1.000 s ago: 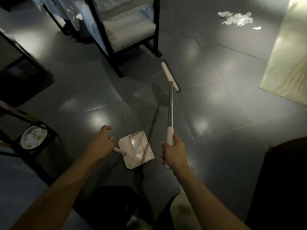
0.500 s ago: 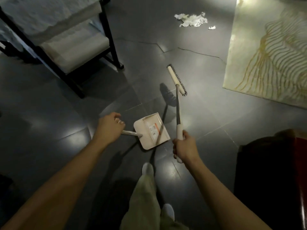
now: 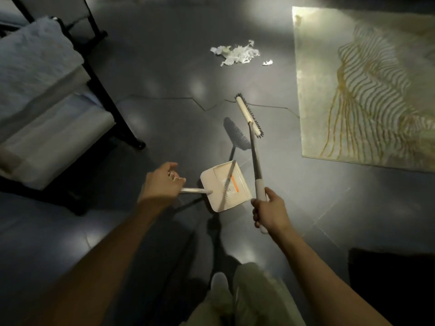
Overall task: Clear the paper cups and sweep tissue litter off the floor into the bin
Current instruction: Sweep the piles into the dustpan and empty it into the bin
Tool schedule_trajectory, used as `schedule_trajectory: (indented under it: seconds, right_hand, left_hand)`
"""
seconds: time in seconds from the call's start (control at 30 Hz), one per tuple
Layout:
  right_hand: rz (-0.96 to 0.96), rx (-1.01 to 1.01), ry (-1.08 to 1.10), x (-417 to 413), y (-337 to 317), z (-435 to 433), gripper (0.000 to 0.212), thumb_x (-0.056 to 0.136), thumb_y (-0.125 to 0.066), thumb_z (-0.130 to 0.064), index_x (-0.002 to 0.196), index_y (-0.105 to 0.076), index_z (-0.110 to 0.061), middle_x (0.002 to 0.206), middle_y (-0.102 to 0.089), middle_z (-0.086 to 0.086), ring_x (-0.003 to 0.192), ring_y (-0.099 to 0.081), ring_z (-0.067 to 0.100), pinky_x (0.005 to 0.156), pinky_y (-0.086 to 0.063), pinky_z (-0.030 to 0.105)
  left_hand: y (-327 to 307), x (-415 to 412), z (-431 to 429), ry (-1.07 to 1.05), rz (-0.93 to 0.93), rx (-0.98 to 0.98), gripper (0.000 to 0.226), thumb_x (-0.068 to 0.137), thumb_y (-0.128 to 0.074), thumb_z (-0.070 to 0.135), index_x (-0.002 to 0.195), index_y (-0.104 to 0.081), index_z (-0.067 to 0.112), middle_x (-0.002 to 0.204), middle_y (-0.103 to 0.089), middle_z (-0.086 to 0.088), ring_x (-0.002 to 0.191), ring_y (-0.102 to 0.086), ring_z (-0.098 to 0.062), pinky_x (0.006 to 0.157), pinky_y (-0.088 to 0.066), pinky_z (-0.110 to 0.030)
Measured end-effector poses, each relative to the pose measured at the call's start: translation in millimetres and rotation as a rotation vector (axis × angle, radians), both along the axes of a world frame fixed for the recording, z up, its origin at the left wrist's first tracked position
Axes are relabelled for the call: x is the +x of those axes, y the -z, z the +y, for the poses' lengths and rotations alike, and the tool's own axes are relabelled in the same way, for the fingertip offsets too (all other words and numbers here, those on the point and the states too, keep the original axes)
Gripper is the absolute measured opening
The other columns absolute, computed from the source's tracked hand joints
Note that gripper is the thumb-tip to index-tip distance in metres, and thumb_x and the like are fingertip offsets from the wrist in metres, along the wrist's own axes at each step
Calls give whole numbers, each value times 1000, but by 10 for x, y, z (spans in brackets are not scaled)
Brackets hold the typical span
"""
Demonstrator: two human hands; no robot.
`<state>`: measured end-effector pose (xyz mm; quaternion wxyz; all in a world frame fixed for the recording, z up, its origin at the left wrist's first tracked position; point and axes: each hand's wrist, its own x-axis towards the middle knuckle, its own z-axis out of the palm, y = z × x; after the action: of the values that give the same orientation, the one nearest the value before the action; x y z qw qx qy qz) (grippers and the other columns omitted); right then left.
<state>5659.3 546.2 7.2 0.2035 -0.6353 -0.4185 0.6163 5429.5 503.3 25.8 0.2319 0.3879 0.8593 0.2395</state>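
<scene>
Dark tiled floor (image 3: 164, 78) — crumpled white tissue litter (image 3: 235, 54); left hand (image 3: 162, 182) grips dustpan (image 3: 221, 187), right hand (image 3: 270, 212) grips broom (image 3: 255, 156).

Pale things, dark grey floor (image 3: 153, 95).
Orange-striped cream dustpan (image 3: 219, 184) beside my left fingers (image 3: 173, 178); dark-bristled white broom (image 3: 247, 114) and white tissue (image 3: 237, 54) beyond them; pale rug (image 3: 364, 90) with wavy gold lines.

Tissue litter (image 3: 236, 54) beyond broom (image 3: 249, 114) — rug (image 3: 367, 90) right, chair (image 3: 47, 102) left.
</scene>
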Motion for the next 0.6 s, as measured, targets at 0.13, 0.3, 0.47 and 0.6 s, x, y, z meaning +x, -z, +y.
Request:
schedule_trajectory:
  seconds: [0.13, 0.3, 0.47, 0.6]
  right_hand:
    - [2, 8, 55, -406, 54, 941, 39, 95, -47, -2, 131, -42, -15, 69, -49, 8, 46, -44, 16, 42, -39, 25]
    - [15, 7, 85, -949, 268, 2371, 36, 95, -47, -2, 130, -44, -11, 72, -48, 2, 46, -45, 14, 42, -39, 25]
    - [3, -25, 90, -1530, 210, 3849, 49, 96, -47, -4, 143, -35, -12, 89, -52, 10, 47, -47, 14, 41, -41, 24]
    - [-7, -30, 73, -2024, 105, 4843, 47, 97, -47, -5, 142, -36, -12, 98, -51, 11, 49, -50, 13, 44, -42, 24]
  left_hand:
    - [59, -408, 984, 40, -20, 57, 42, 81, -69, 12, 121, -57, 7, 82, -66, -8, 91, -63, -28, 87, -46, -31]
    - [215, -1056, 2442, 117, 15, 3, 41, 82, -68, 17, 120, -56, 9, 96, -67, -7, 92, -61, -27, 82, -41, -31]
    - [86, -1669, 3855, 100, -107, -14, 43, 87, -64, 19, 125, -48, 11, 90, -58, -4, 86, -55, -18, 77, -35, -25]
    - [32, -2151, 4787, 51, -157, 32, 42, 89, -60, 7, 127, -42, 5, 74, -48, -1, 67, -48, -12, 64, -30, -22]
